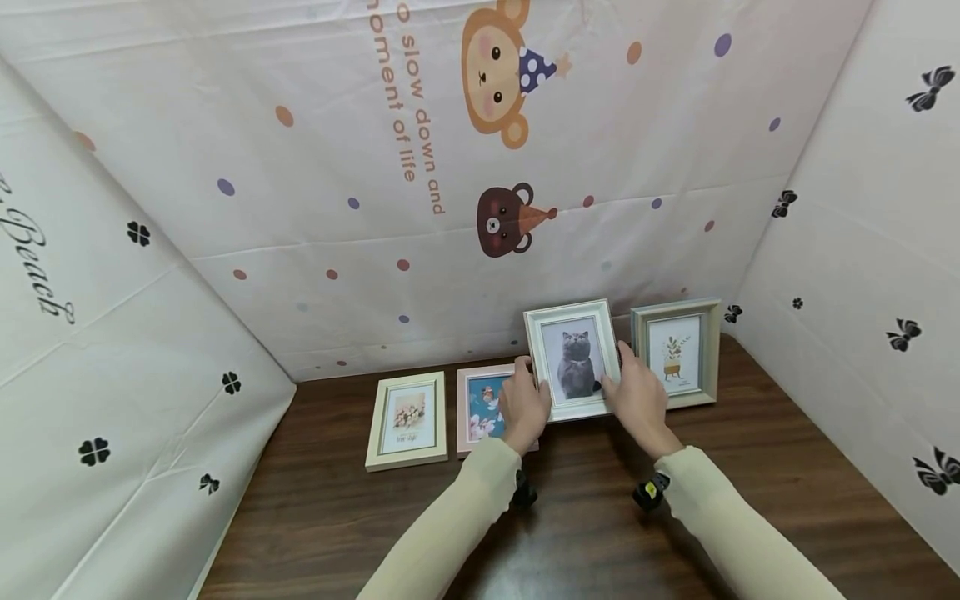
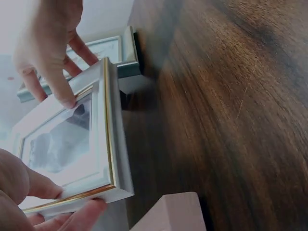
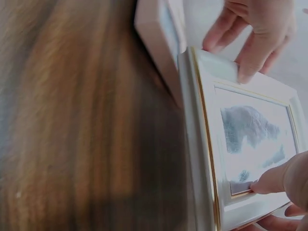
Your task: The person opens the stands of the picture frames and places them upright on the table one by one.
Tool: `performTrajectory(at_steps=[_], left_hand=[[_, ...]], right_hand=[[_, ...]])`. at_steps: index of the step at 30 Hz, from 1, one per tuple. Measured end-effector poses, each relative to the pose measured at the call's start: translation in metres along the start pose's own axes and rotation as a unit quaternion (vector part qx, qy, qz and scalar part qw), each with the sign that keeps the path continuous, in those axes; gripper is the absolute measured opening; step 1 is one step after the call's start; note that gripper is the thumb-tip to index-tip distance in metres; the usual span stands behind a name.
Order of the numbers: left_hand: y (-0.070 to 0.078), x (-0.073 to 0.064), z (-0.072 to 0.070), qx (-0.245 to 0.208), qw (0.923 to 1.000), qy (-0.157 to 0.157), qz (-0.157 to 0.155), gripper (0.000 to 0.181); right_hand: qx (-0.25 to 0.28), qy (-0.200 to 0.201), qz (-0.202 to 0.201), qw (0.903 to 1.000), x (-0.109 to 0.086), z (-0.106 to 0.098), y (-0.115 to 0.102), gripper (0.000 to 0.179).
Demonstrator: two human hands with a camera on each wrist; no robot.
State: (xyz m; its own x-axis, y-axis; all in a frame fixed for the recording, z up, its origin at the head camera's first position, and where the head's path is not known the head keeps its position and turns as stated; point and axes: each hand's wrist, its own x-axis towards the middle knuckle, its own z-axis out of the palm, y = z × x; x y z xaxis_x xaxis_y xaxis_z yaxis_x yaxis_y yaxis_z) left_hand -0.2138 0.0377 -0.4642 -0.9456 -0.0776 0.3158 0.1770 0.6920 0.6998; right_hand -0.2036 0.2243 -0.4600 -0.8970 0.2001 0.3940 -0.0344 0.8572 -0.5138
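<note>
Both hands hold a white picture frame (image 1: 534, 333) with a grey cat photo, one at each side edge. My left hand (image 1: 523, 402) grips its left edge, thumb on the front and fingers behind. On the opposite edge my right hand (image 1: 637, 392) grips the same way, its thumb lying on the front near the photo's corner. In the left wrist view the white frame (image 2: 113, 130) shows its lower edge raised off the wood, tilted back. The right wrist view shows the gold inner line along the white frame (image 3: 199, 120). The left hand partly hides a pink picture frame (image 1: 462, 417).
On the brown wooden table (image 1: 337, 533) a cream picture frame (image 1: 408, 461) with a flower picture stands at the left. A beige-grey frame (image 1: 711, 350) with a potted plant picture stands right of the held one. Printed cloth (image 1: 300, 208) hangs behind and at both sides.
</note>
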Motion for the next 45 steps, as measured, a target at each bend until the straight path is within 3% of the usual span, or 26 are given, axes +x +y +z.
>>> performTrajectory(at_steps=[7,10,15,25,39,45], left_hand=[[0.004,0.002,-0.007,-0.038,0.9982,0.043,0.016,0.039],[0.003,0.001,-0.008,-0.085,0.9958,0.031,0.018,0.036],[0.000,-0.001,-0.006,-0.137,0.9905,0.001,-0.009,0.035],[-0.003,0.000,-0.004,-0.140,0.9898,-0.013,-0.026,0.033],[0.003,-0.008,-0.011,-0.166,0.9860,0.017,-0.005,0.029],[0.004,-0.012,-0.014,-0.174,0.9846,0.009,0.001,0.026]], right_hand=[[0.024,0.008,0.019,0.9995,0.004,-0.009,-0.006,0.061],[0.027,0.014,0.022,0.9993,0.005,-0.008,-0.007,0.060],[0.029,0.013,0.031,0.9990,0.003,-0.004,-0.005,0.058],[0.039,0.016,0.036,0.9984,0.002,0.000,-0.002,0.058],[0.041,-0.011,0.047,0.9980,0.004,0.001,-0.007,0.058],[0.044,-0.018,0.042,0.9980,0.008,0.003,-0.010,0.057]])
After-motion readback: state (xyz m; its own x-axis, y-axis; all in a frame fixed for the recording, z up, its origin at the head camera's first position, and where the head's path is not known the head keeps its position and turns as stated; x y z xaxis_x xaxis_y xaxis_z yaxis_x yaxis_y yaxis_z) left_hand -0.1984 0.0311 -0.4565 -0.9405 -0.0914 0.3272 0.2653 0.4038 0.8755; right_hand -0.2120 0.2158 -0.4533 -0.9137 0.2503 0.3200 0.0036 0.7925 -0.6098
